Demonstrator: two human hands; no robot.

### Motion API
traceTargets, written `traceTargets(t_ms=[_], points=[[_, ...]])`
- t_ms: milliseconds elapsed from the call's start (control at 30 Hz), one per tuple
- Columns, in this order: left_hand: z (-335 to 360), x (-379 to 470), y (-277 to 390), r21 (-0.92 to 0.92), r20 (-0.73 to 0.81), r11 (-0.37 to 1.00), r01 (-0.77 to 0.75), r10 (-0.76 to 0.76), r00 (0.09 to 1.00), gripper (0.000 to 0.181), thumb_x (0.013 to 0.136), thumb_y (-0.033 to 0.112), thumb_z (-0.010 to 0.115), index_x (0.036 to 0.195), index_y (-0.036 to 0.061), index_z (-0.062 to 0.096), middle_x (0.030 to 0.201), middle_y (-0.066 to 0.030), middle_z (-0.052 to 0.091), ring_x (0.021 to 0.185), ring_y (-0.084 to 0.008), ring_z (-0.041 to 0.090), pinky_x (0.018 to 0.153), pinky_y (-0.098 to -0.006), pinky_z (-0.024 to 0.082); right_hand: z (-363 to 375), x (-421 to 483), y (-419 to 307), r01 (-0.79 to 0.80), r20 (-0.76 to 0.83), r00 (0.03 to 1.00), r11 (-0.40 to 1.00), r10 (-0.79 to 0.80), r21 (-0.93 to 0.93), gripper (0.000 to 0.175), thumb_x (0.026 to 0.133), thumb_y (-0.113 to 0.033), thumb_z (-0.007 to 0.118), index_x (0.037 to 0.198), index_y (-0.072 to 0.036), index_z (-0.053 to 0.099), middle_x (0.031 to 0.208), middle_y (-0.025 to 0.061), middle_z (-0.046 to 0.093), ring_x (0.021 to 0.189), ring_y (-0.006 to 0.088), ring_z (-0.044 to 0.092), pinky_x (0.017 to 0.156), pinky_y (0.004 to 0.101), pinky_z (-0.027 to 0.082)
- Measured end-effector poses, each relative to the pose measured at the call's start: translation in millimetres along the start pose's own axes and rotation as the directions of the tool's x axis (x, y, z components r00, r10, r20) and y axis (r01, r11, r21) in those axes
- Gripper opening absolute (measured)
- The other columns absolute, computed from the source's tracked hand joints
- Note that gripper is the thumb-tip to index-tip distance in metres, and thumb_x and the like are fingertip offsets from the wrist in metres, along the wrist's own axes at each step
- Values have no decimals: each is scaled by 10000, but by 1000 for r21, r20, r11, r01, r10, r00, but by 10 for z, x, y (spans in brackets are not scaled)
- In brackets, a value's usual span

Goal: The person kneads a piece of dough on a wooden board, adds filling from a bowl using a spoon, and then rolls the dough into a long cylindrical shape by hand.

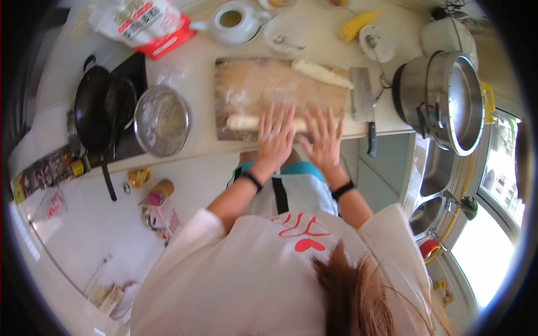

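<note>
Both palms lie flat over a long roll of pale dough (pixel 243 123) near the front edge of a floured wooden cutting board (pixel 252 84). My left hand (pixel 276 134) covers the middle of the roll, its fingers spread and pointing away from me. Beside it, my right hand (pixel 323 136) rests over the roll's right part, fingers also apart. The dough's left end sticks out past my left hand; much of the rest is hidden under the hands. A second dough roll (pixel 321 72) lies slanted along the board's back right corner.
Right of the board lies a cleaver (pixel 362 94), its black handle (pixel 372 140) over the counter's front edge. A stacked steel pot (pixel 433 96) stands farther right. On the left are a floury metal bowl (pixel 162 122) and a black wok (pixel 94 109). Behind stands a white teapot (pixel 237 33).
</note>
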State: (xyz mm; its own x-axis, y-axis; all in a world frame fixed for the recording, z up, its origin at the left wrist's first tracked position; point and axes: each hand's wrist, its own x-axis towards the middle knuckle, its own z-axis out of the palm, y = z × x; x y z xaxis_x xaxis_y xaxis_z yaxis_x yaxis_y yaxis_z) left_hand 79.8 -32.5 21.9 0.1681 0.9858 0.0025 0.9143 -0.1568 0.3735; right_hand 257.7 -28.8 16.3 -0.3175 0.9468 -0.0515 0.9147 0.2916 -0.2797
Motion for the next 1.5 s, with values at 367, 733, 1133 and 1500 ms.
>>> traceTargets(t_ms=[367,733,1133,1500], points=[[55,619,-228,79,-77,978,195,-189,979,590,1025,349,447,1583,221,305,1647,-107,246,1498,-396,215,1204,-546,152,-176,656,-106,-183,-62,981,983,185,29,695,952,-608,447,1575,-344,289,1679,69,131,1540,365,63,1170,679,77],[-90,59,-327,95,61,995,16,-22,998,547,1026,327,436,1563,256,358,1653,-95,233,1516,-372,182,1192,-576,133,-182,76,-1,-118,118,987,992,112,48,681,948,-647,432,1566,-400,289,1678,65,138,1536,367,101,1169,689,50],[-145,-254,-524,115,67,992,-49,42,997,562,1037,343,410,1576,205,328,1641,-125,254,1512,-350,214,1200,-545,145,-298,-73,58,-138,140,981,990,133,25,672,931,-640,482,1536,-361,387,1668,114,168,1540,378,74,1156,686,20],[134,-110,-154,-49,156,998,-31,38,987,665,996,383,457,1588,138,277,1661,-83,209,1522,-306,194,1212,-528,151,-37,315,-588,44,39,998,968,-55,246,737,954,-634,407,1597,-311,251,1671,71,184,1540,374,88,1151,691,28]])
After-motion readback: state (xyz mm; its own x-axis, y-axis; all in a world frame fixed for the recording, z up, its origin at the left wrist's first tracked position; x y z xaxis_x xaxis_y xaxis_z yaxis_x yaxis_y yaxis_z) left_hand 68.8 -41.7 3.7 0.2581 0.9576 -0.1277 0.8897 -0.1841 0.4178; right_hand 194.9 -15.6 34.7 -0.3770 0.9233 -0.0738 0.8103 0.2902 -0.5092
